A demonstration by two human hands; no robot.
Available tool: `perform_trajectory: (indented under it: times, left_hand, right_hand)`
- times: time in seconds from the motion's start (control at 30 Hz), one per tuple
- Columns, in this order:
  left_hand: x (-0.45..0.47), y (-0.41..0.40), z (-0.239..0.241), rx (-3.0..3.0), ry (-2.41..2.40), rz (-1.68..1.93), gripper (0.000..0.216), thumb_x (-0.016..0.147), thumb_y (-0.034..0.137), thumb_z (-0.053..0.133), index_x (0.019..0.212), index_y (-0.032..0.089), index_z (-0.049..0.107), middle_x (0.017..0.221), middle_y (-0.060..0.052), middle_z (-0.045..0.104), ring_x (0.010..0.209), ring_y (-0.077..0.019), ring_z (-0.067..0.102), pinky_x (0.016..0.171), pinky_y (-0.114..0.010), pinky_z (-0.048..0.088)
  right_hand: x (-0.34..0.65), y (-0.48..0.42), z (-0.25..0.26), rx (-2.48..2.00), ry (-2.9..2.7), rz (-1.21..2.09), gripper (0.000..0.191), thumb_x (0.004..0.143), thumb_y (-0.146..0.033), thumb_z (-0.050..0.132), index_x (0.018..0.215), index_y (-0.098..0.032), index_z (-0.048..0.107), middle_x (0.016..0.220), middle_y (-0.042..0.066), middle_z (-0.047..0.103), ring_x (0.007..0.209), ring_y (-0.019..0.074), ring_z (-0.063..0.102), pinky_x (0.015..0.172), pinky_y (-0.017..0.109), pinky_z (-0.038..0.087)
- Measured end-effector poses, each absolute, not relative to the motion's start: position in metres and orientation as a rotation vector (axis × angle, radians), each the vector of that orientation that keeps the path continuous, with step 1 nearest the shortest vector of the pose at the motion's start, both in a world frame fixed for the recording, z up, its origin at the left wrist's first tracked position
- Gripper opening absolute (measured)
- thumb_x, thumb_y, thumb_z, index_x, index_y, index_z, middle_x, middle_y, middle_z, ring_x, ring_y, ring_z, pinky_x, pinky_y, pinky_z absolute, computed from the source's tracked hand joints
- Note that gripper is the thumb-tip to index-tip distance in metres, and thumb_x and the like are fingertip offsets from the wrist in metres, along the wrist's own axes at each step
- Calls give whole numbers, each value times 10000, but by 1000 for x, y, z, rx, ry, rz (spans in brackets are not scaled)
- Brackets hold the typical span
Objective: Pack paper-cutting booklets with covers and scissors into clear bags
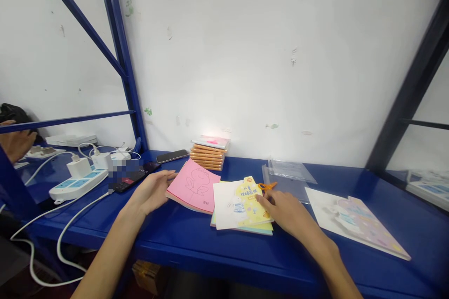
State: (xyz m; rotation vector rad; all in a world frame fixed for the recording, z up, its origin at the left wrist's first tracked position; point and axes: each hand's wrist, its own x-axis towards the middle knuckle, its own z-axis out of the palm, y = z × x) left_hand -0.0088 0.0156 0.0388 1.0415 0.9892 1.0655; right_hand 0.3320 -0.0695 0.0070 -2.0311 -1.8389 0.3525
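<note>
A stack of pink paper with a line drawing on its top sheet lies left of centre on the blue table. My left hand is at the stack's left edge, fingers stretched out and apart from the thumb. To the right, a white-and-yellow printed card covers sheets of coloured paper, whose yellow and pale blue edges show. My right hand has its thumb on the card's right side, the other fingers curled at its edge. Just beyond them are orange scissors, partly hidden.
Behind stands a pile of orange-edged packs. Clear plastic sleeves and a printed white card lie right. Phones, a power strip and white cables occupy the left. Blue metal posts frame the table; another person's hand shows far left.
</note>
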Motion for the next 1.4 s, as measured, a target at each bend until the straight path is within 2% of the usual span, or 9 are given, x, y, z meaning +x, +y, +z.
perform_trajectory:
  times: [0.1,0.27,0.4,0.47,0.67,0.83,1.0,1.23,1.4]
  left_hand:
    - [-4,9,37,1077,1003,1011,180,798,200,680,949,114,722,894,-129,778,695,-199,712,577,-262,556]
    - [6,2,30,1169,1095,1031,630,648,73,785,1254,188,661,1061,-77,792,783,-241,751,586,-284,595]
    - [-3,7,36,1178,1138,1155,701,651,45,748,1328,158,606,1036,-93,799,633,-188,725,496,-236,570]
    - [-12,8,44,1163,1135,1214,715,680,57,733,1370,135,562,1065,-121,795,654,-183,739,537,-231,597]
    - [-13,-3,57,946,911,1276,733,690,7,693,1404,96,555,1213,-181,757,1047,-309,756,689,-259,659]
    - [28,-22,48,915,841,1178,689,715,70,717,1387,122,572,1251,-162,748,1034,-326,755,649,-292,652]
    - [60,-35,36,990,909,1242,617,695,135,745,1297,164,617,1194,-128,774,973,-291,764,571,-243,589]
    - [83,-47,22,1049,806,1216,630,761,219,767,1353,246,555,1235,-92,758,997,-281,761,735,-294,610]
    - [96,-57,18,1211,657,1211,619,857,313,733,1411,282,460,1341,-89,697,1155,-321,700,906,-378,594]
  right_hand:
    - [332,-69,6,-2032,-1832,352,432,1008,-500,422,681,-240,535,739,78,717,674,250,613,574,330,283]
    - [334,-68,3,-2018,-1815,336,414,989,-498,461,683,-240,569,750,84,721,688,264,629,573,327,289]
    - [336,-70,9,-1997,-1724,322,438,988,-531,427,712,-241,604,769,79,733,706,270,642,571,326,315]
    - [336,-71,15,-1982,-1648,290,458,997,-545,385,713,-244,584,764,67,726,708,264,636,581,325,331]
    - [335,-77,25,-1766,-1427,336,501,962,-625,405,673,-236,532,633,17,624,585,209,555,552,311,318]
    - [334,-82,29,-1469,-1203,746,493,897,-684,492,714,-228,534,549,-28,492,454,141,436,448,266,229]
    - [329,-83,30,-1371,-1223,867,510,860,-733,537,776,-230,534,543,-50,456,443,124,409,426,242,222]
    - [320,-78,19,-1375,-1540,837,527,929,-721,473,755,-227,530,673,-10,586,489,125,519,439,243,349]
    - [316,-84,23,-1173,-1560,1057,454,930,-615,591,1135,-220,683,988,85,770,761,220,721,669,316,555]
